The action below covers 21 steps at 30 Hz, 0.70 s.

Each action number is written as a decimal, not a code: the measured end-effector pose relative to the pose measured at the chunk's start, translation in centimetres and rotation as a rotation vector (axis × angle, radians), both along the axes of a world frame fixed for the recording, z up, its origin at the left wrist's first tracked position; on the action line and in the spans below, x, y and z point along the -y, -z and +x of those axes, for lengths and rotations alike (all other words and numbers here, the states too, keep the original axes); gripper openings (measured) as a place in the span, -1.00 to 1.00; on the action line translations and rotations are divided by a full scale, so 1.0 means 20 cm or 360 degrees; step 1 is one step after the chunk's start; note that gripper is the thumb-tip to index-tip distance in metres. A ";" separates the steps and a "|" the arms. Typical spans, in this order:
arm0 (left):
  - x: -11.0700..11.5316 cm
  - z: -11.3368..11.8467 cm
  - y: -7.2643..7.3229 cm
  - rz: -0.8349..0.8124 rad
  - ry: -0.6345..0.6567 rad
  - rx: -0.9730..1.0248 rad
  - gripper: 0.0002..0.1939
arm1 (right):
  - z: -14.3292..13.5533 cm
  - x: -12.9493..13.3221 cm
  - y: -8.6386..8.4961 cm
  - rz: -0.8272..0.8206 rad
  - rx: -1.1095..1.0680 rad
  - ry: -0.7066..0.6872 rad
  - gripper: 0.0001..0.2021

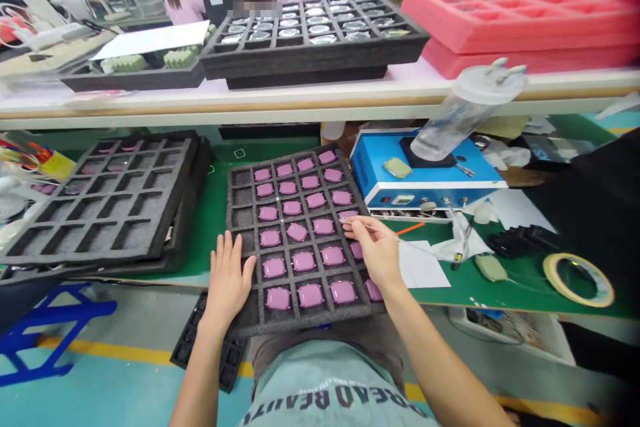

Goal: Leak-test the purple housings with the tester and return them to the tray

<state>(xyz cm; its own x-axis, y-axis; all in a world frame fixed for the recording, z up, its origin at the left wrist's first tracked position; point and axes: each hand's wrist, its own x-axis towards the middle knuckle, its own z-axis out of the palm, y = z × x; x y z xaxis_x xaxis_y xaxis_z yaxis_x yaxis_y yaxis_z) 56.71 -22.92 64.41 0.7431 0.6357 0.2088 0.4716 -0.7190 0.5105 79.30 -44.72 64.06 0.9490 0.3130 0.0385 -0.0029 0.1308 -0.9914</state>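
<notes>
A black foam tray [245,310] with rows of purple watch-shaped cases [303,261] lies in front of me, jutting over the bench edge. Its leftmost column of compartments holds no cases. My left hand [230,280] rests flat on the tray's left side, fingers spread and holding nothing. Over the right column, my right hand [375,250] pinches a thin, pen-like tool [373,227], its tip near a purple case that the fingers partly cover.
Stacked black trays [125,213] lie left. On the right are a blue box [425,177] bearing a clear cylinder [453,117], white paper [425,265] and a tape roll [579,280]. A shelf [175,107] with black and red trays [500,27] crosses ahead; people sit beyond.
</notes>
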 end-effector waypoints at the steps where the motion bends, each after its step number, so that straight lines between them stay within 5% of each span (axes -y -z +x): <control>1: 0.00 0.01 -0.01 0.0033 0.0024 -0.0070 -0.36 | 0.00 0.00 -0.01 0.0012 -0.0011 -0.0002 -0.65; 8: -0.03 0.03 -0.02 0.0119 0.0029 -0.0186 -0.38 | -0.04 0.06 -0.04 0.0002 -0.0061 -0.0036 -0.64; 15: 0.14 -0.02 -0.09 0.0315 -0.0094 -0.0301 -0.44 | -0.10 0.15 -0.01 -0.0173 0.0017 -0.0192 -0.57; 18: 0.14 -0.03 -0.24 0.0583 -0.0093 -0.0297 -0.51 | -0.10 0.16 0.01 -0.0231 0.0095 -0.0274 -0.55; 21: -0.06 -0.03 -0.53 0.0746 -0.0212 -0.0315 -0.58 | -0.09 0.17 0.04 -0.0278 0.0130 -0.0307 -0.53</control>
